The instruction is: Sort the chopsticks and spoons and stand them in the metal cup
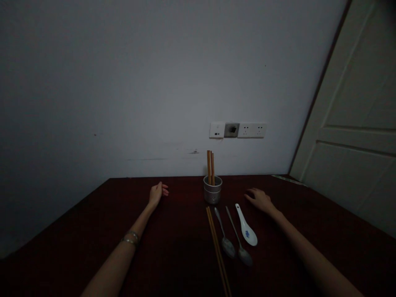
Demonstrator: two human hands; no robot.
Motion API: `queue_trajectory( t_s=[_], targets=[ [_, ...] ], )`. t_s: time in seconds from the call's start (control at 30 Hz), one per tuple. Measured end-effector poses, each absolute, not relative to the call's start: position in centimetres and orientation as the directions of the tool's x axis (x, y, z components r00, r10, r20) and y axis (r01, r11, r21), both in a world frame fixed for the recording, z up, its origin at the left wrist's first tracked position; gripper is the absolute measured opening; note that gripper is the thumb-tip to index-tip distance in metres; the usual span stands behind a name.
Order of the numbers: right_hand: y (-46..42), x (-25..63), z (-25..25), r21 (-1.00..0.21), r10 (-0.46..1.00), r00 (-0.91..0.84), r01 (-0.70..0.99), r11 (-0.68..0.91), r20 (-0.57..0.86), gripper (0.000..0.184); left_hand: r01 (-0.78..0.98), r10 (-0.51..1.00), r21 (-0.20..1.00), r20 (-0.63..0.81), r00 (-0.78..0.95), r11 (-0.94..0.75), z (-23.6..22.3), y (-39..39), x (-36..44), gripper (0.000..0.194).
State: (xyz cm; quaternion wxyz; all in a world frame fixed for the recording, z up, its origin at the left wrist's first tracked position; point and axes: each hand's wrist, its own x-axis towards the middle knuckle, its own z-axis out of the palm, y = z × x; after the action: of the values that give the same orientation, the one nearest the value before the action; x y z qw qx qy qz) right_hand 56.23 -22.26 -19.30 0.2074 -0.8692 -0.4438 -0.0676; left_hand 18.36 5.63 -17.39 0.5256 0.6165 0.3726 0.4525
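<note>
My left hand [157, 194] rests on its edge on the dark red table, fingers loosely bent and apart, holding nothing. Palm down at the right lies my right hand [259, 199], its fingers relaxed and open; the white spoon [247, 230] with a blue mark is the nearest thing to it. Left of that spoon are a long-handled metal spoon [244, 255], another metal spoon [228, 246] and a pair of chopsticks [217, 248], roughly side by side. Behind them stands a metal cup [212, 194] with several upright chopsticks [210, 167] in it.
The table [173, 255] meets a pale wall [154, 82] at its far edge. Sockets [252, 130] and a grey wall plate [232, 130] sit above the cup. A panelled door [355, 136] stands at the right, and a flat strip [287, 180] lies near the far right edge.
</note>
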Motion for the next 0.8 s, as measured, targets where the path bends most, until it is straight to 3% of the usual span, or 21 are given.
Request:
queue_trajectory(
  t_s=[0.2, 0.37, 0.57, 0.67, 0.8],
  targets=[
    [-23.3, 55.7, -20.3, -0.137, 0.743, 0.588, 0.804, -0.578, 0.32, 0.046, 0.052, 0.924, 0.969, 0.212, 0.318, -0.24, -17.6, 5.6, 18.4, 0.031],
    [-23.2, 55.3, -20.0, -0.112, 0.743, 0.582, 0.806, -0.582, 0.329, 0.046, 0.156, 0.932, 0.954, 0.2, 0.302, -0.255, -17.7, 6.0, 18.3, 0.024],
    [-23.3, 55.3, -20.0, -0.111, 0.739, 0.588, 0.801, -0.588, 0.329, 0.046, 0.407, 0.96, 0.887, 0.124, 0.249, -0.22, -15.9, 5.3, 19.1, 0.028],
    [-23.3, 55.2, -20.0, -0.12, 0.736, 0.59, 0.8, -0.587, 0.333, 0.047, 0.553, 0.897, 0.797, -0.03, 0.441, -0.245, -14.4, 3.5, 20.1, 0.031],
    [-23.3, 55.2, -20.0, -0.133, 0.739, 0.583, 0.807, -0.576, 0.337, 0.047, 0.682, 0.662, 0.639, -0.343, 0.667, -0.356, -13.0, 0.3, 21.7, 0.032]
  ],
)
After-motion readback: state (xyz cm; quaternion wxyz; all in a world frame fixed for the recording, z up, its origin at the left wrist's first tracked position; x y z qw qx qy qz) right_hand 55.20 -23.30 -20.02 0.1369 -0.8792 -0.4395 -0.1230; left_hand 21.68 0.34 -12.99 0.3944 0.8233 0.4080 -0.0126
